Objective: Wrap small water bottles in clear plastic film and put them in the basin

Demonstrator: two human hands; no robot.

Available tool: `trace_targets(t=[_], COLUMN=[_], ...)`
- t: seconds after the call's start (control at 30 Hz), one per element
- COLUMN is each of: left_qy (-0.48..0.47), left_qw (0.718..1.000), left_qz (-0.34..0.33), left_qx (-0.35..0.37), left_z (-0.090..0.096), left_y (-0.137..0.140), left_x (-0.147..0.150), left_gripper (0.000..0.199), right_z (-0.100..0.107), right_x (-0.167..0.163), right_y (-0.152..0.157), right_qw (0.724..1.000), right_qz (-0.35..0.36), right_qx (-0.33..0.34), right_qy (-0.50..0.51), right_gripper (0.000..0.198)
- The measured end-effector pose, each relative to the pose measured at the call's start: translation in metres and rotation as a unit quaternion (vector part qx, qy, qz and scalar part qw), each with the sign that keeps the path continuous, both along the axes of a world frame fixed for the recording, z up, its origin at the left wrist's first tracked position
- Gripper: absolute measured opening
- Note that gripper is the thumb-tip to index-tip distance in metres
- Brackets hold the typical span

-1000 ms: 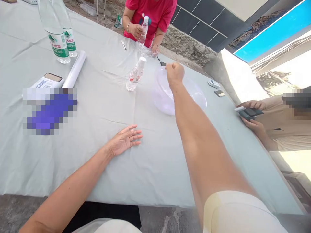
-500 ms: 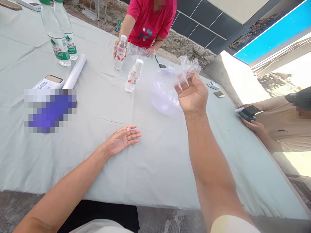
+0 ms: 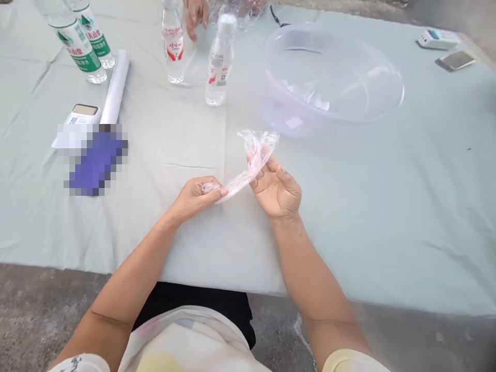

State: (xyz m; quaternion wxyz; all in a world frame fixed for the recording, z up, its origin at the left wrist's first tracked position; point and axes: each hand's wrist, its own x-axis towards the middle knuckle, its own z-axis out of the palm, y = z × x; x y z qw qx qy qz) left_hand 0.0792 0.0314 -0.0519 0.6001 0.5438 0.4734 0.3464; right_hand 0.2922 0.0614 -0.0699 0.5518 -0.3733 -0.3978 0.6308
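A gathered strip of thin clear plastic film stretches between my hands above the table's front part; whether it is a bag or a glove I cannot make out. My left hand pinches its lower end between thumb and fingers, with a small crumple showing over the fist. At the upper end, the fingers of my right hand hold the film, palm up, with the thumb standing apart. The film's loose end flares out above those fingers. Beyond my right hand stands a translucent purple basin with more crumpled clear plastic inside.
Two small water bottles stand left of the basin, near another person's hand. Farther left are two larger green-labelled bottles, a white roll, a phone and a blurred purple item. Devices lie at right.
My right hand has brought the plastic from the basin back toward me. My left hand, open before, now grips one end. The other person's hand has let go of the small bottle. My view has shifted.
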Motion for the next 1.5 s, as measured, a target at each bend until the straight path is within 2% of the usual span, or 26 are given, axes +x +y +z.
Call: trace_targets(t=[0.07, 0.13, 0.17, 0.23, 0.3, 0.37, 0.5, 0.57, 0.67, 0.73, 0.8, 0.87, 0.93, 1.03, 1.1, 1.2, 1.3, 1.5], left_qy=[-0.014, -0.019, -0.021, -0.036, -0.057, -0.062, -0.053, -0.07, -0.107, -0.119, -0.125, -0.147, -0.198, -0.296, -0.322, -0.285, -0.246, -0.228], left_qw=[0.995, 0.978, 0.968, 0.961, 0.974, 0.988, 0.994, 0.996, 0.994, 0.991, 0.99, 0.988, 0.979, 0.951, 0.938, 0.942, 0.941, 0.926], left_qz=[-0.096, -0.206, -0.248, -0.271, -0.213, -0.14, -0.095, -0.053, 0.027, 0.047, 0.048, 0.047, 0.053, 0.073, 0.089, 0.129, 0.184, 0.272], left_qx=[-0.011, -0.018, -0.027, -0.047, -0.055, -0.036, 0.006, 0.016, 0.023, 0.028, 0.035, 0.031, 0.004, -0.058, -0.088, -0.123, -0.145, -0.124], left_z=[0.004, 0.006, 0.006, 0.005, 0.003, 0.002, -0.001, -0.003, -0.008, -0.011, -0.012, -0.011, -0.01, -0.006, -0.005, -0.005, -0.007, -0.009], left_y=[0.0, 0.001, 0.001, 0.002, 0.001, 0.0, -0.002, 0.0, 0.003, 0.005, 0.006, 0.007, 0.007, 0.007, 0.008, 0.009, 0.012, 0.02], left_x=[-0.003, -0.007, -0.009, -0.01, -0.009, -0.005, 0.002, 0.002, 0.0, -0.001, -0.001, 0.0, 0.0, -0.001, -0.003, -0.006, -0.008, -0.02], left_gripper=[0.024, 0.019, 0.023, 0.034, 0.04, 0.038, 0.024, 0.025, 0.024, 0.023, 0.022, 0.022, 0.022, 0.023, 0.025, 0.027, 0.032, 0.033], right_z=[0.003, 0.006, 0.007, 0.009, 0.01, 0.011, 0.012, 0.01, 0.005, 0.003, 0.001, 0.001, 0.002, 0.003, 0.004, 0.004, 0.004, 0.011], right_x=[0.004, 0.005, 0.004, 0.001, -0.004, -0.01, -0.018, -0.018, -0.016, -0.016, -0.018, -0.021, -0.024, -0.024, -0.021, -0.017, -0.013, 0.006], right_y=[0.001, 0.0, -0.001, -0.004, -0.008, -0.012, -0.018, -0.017, -0.014, -0.014, -0.016, -0.019, -0.02, -0.019, -0.015, -0.011, -0.007, 0.0], right_qw=[1.0, 0.999, 0.999, 1.0, 0.999, 0.998, 0.994, 0.996, 0.999, 0.997, 0.993, 0.985, 0.981, 0.989, 0.991, 0.989, 0.983, 0.954], right_qz=[-0.02, -0.021, -0.016, 0.004, 0.033, 0.067, 0.104, 0.083, 0.002, -0.01, 0.048, 0.106, 0.109, 0.051, 0.02, -0.021, -0.082, -0.2], right_qx=[0.014, 0.019, 0.02, 0.017, 0.015, 0.013, 0.023, 0.021, -0.003, -0.029, -0.05, -0.053, -0.05, -0.069, -0.095, -0.124, -0.138, -0.125], right_qy=[-0.009, -0.02, -0.024, -0.023, -0.019, -0.014, 0.004, 0.006, -0.033, -0.065, -0.093, -0.127, -0.15, -0.122, -0.092, -0.075, -0.093, -0.185], right_gripper=[0.045, 0.049, 0.052, 0.057, 0.061, 0.064, 0.066, 0.066, 0.061, 0.06, 0.059, 0.049, 0.04, 0.043, 0.048, 0.049, 0.037, 0.016])
